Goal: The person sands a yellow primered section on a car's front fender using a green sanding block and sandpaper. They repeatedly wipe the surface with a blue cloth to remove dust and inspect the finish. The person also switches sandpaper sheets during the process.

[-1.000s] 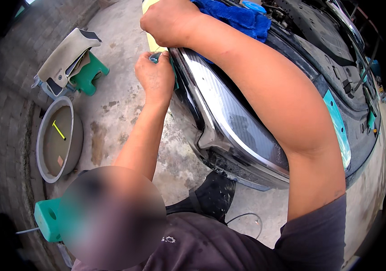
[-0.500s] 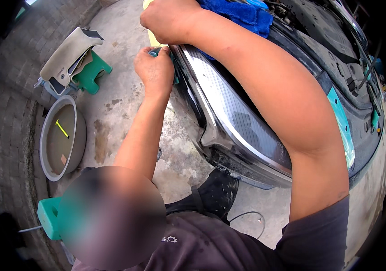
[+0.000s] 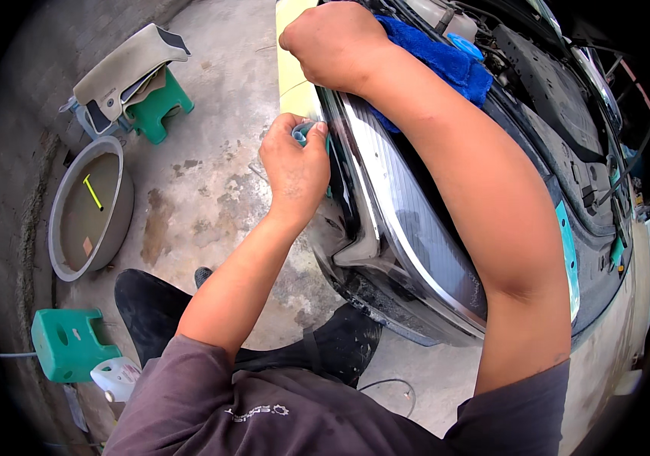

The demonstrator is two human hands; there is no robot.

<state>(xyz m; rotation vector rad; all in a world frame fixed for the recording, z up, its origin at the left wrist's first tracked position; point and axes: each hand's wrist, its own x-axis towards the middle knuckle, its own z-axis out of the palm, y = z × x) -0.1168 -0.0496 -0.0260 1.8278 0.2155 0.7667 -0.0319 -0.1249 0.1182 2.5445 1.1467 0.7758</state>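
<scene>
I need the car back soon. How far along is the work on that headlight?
Mid-job, it seems. The hood is up and a blue cloth lies in the engine bay. The left hand presses a small teal pad to the headlight lens; the right hand braces its top. The lens looks streaky, so finishing probably remains.

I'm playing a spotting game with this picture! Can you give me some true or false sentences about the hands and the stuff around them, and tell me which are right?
1. The left hand pinches a small teal thing by the headlight. True.
2. The right hand holds a hammer. False: it is a closed fist at the headlight's top, beside a blue cloth.
3. A grey basin sits on the ground. True.
4. The stools are red. False: both stools are green.
</scene>
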